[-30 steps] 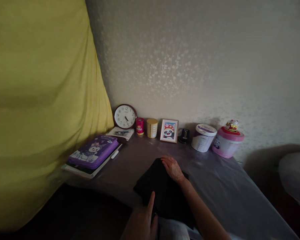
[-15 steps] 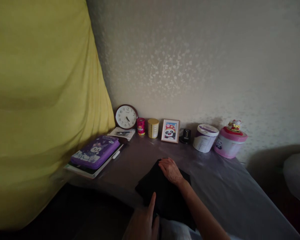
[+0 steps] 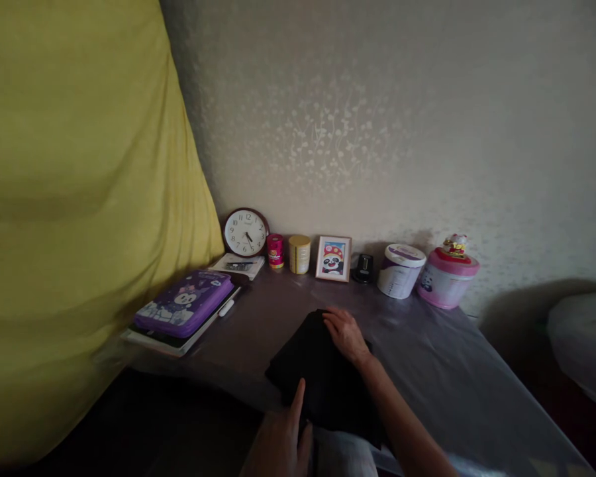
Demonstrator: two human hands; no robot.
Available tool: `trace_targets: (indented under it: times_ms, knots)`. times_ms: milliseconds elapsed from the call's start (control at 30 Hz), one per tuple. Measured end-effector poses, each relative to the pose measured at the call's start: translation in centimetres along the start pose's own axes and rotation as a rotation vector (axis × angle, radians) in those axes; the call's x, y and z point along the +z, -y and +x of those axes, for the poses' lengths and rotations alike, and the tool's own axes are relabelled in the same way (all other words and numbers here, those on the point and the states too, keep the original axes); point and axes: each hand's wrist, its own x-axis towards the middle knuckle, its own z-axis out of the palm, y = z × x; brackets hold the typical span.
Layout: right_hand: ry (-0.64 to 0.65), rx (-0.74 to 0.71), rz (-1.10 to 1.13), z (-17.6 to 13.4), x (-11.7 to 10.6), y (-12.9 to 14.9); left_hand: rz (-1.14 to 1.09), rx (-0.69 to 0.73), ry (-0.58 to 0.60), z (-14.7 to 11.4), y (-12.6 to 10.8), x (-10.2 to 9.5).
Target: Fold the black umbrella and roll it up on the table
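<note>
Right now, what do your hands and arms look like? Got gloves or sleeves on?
No gloves. The right hand and its forearm are bare, with no sleeve or watch in view. The left hand is gloveless too, but dim and blurry, so details can't be told.

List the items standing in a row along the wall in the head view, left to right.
Round clock, pinkish-red canister, yellow-lidded can, framed panda picture, small black device, white-and-purple tub, pink-lidded tub.

Right hand (image 3: 346,338) slid slightly rightward along far edge of black cloth (image 3: 325,384); head view turned slightly right.
</note>
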Motion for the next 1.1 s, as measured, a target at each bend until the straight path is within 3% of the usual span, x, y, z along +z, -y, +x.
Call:
trace_targets:
  times_ms: [100,267,467,900,1100]
  knots:
    - [-0.095,0.089,0.048,-1.0,-2.2,-2.6,-0.018,-0.011,-0.020,-0.1,0.0,0.0]
    - [-0.055,0.199,0.081,-5.9,-5.8,-4.9,-0.055,0.010,-0.040,0.0,0.2,0.1]
    - [0.035,0.240,0.103,-10.0,-6.2,-4.2,-0.175,0.013,-0.075,0.5,0.2,-0.2]
    - [0.100,0.149,0.202,-10.2,-6.5,-2.0,-0.279,-0.001,-0.066,1.0,0.1,-0.9]
    - [0.059,0.108,0.266,-8.7,-6.5,-0.8,-0.259,0.026,-0.063,1.3,0.5,-1.4]
